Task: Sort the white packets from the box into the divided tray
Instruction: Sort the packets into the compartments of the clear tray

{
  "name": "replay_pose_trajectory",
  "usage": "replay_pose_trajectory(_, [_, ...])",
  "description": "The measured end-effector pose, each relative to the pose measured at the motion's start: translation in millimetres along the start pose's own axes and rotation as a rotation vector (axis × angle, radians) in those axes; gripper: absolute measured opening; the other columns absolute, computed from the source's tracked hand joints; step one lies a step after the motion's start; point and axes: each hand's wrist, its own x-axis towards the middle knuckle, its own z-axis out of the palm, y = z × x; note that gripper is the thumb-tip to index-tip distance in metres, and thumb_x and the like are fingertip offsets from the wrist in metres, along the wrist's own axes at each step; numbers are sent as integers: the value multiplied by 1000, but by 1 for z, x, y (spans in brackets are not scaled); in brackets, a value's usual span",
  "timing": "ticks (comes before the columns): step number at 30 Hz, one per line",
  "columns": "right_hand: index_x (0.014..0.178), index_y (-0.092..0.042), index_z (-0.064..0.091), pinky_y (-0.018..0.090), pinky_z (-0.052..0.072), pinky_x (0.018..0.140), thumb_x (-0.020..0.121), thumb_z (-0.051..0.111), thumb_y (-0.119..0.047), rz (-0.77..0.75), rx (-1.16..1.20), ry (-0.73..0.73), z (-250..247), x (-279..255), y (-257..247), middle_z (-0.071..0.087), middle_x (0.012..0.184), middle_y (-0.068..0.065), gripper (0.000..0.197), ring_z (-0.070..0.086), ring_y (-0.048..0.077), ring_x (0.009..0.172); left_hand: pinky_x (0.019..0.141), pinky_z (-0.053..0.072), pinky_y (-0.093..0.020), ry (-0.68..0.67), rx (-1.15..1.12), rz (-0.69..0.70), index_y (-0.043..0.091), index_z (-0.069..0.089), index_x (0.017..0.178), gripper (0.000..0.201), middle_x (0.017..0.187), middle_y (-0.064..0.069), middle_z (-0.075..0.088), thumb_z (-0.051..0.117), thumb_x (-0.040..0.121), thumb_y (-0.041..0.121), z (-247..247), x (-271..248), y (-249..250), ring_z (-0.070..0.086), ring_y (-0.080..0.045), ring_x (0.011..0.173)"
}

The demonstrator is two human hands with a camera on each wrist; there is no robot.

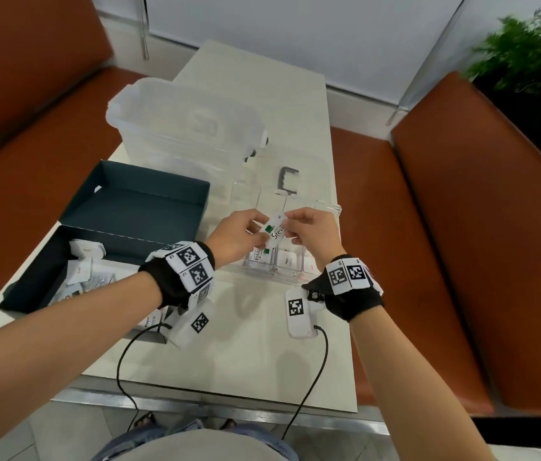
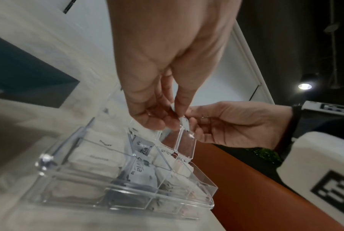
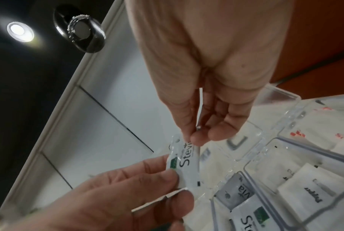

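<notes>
Head view, left hand (image 1: 235, 235) and right hand (image 1: 315, 232) both pinching one white green-marked Stevia paper packet (image 1: 275, 231), held above clear acrylic divided tray (image 1: 330, 207), dark cardboard box (image 1: 136, 207) left.

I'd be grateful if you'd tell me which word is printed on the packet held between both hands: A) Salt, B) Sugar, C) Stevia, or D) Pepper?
C: the packet pinched between the left hand and the right hand over the divided tray reads "Stevia" beside a green mark, clearest in the right wrist view.
</notes>
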Motion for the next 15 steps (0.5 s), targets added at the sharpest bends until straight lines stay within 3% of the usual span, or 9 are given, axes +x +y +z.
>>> replay_pose_trajectory(3, [87,-13,69,16,50,65,85,64,-8,-171,-222,86,8,7,-1,69,75,1,7,64,11,67,78,52,-29,42,51,-23,14,57,122,28,103,0,64,59,94,18,-5,-5,-7,66,-19,92])
replay_pose_trajectory(5, [86,-12,70,7,43,62,86,62,-8,-260,-380,71,16,9,-1,67,77,0,8,61,9,68,74,50,-27,58,11,-48,12,57,123,29,109,-4,64,56,95,15,-10,-8,-12,65,-21,95])
replay_pose_trajectory(6, [88,-10,70,7,43,63,87,60,-7,-287,-462,50,20,10,0,67,80,1,10,59,9,70,70,49,-24,61,-14,-62,12,57,123,28,109,-4,64,55,94,13,-13,-10,-14,66,-22,94])
replay_pose_trajectory(10, [98,-2,67,32,50,77,91,51,-4,-332,-710,3,34,10,8,66,97,13,18,61,25,87,72,50,-24,76,-65,-86,15,58,121,27,106,-1,63,55,94,13,-23,-16,-19,68,-20,92])
replay_pose_trajectory(15, [100,0,63,43,50,76,95,47,-6,-367,-842,5,46,8,17,61,99,16,18,59,32,86,76,52,-30,96,-100,-98,17,59,118,25,102,1,63,55,94,14,-29,-19,-21,67,-13,82])
